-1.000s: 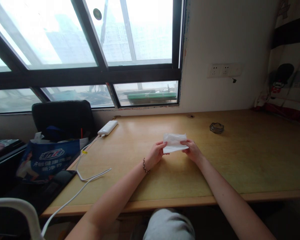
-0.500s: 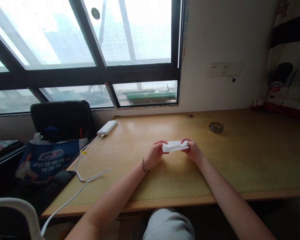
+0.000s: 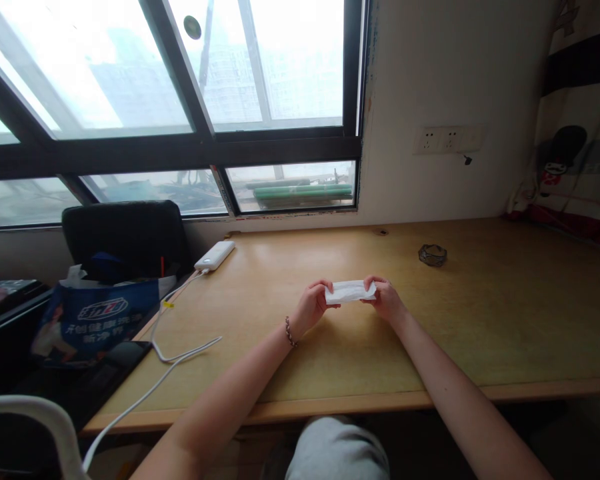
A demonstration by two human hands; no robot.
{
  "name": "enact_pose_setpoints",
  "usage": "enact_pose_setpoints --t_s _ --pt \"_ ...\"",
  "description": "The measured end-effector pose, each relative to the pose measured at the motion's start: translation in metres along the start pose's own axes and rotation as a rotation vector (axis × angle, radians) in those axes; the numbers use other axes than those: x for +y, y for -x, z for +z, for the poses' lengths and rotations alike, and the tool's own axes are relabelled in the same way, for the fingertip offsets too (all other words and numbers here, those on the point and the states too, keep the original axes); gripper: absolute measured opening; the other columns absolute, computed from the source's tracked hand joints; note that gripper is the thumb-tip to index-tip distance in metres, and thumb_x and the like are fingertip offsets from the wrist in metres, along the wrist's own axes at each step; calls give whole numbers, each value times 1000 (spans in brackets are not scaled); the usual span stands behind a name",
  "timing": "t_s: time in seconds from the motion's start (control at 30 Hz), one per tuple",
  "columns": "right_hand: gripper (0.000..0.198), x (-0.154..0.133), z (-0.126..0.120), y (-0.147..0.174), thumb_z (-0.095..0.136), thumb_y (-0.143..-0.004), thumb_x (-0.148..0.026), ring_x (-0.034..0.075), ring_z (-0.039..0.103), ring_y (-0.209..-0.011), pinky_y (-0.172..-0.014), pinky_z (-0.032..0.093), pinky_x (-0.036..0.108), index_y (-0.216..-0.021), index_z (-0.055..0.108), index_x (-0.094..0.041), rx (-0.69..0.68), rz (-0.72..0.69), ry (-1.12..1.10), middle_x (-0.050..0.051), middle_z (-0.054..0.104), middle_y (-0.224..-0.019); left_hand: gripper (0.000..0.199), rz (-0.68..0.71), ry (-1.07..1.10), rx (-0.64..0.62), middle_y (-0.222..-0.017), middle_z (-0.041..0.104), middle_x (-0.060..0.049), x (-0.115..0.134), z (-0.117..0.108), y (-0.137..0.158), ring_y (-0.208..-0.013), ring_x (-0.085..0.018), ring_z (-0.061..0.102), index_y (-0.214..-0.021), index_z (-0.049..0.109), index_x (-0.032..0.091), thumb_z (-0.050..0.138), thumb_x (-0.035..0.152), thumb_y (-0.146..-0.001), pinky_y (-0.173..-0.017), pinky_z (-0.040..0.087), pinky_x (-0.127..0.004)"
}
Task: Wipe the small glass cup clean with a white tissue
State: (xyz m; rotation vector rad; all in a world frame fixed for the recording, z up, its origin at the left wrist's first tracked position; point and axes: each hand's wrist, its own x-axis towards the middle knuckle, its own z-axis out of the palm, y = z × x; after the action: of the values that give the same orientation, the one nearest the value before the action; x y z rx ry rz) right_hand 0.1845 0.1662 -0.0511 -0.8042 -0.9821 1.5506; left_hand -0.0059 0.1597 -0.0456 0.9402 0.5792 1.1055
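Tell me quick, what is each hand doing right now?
Left hand: closed, pinching the left end of the folded white tissue.
Right hand: closed, pinching the tissue's right end.

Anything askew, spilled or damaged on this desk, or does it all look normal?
Nothing stands out. Both hands, left hand and right hand, hold a folded white tissue above the wooden desk; no spill or damage shows.

Since a second ago the white tissue (image 3: 350, 291), pinched between left hand (image 3: 313, 308) and right hand (image 3: 386, 300), has been folded from a broad sheet into a narrow strip.
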Motion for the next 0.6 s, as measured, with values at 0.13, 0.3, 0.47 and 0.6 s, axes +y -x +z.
enact_pose_setpoints --t_s 0.13,0.3,0.47,0.6 --pt "21 -1 -2 -2 51 -61 -38 11 47 -49 -40 39 21 -55 51 -18 37 17 -19 -1 50 -55 8 23 -47 -19 -60 54 -3 0 2 1 -57 -12 52 -62 56 12 48 14 -60 -52 43 -22" --pt "26 0 -1 -5 61 -58 -40 12 53 -56 -46 44 23 -67 50 -19 210 -24 43 -1 56 -66 17 31 -183 -65 -73 63 -7 -4 3 3 -70 -15 57 -69 64 10 50 16 -62 -69 44 -27" --pt "34 7 -2 -9 68 -52 -28 12 54 -58 -49 44 23 -81 51 -20 316 -177 95 -1 58 -72 25 -3 -343 -132 -81 66 -9 -7 3 3 -82 -20 58 -81 67 9 54 16 -61 -81 42 -33" --pt "33 8 -7 -13 67 -52 -26 11 53 -57 -47 42 21 -82 53 -18 443 -275 103 0 58 -73 25 -20 -399 -189 -80 66 -10 -6 4 5 -80 -21 60 -82 67 8 53 16 -63 -83 42 -35"
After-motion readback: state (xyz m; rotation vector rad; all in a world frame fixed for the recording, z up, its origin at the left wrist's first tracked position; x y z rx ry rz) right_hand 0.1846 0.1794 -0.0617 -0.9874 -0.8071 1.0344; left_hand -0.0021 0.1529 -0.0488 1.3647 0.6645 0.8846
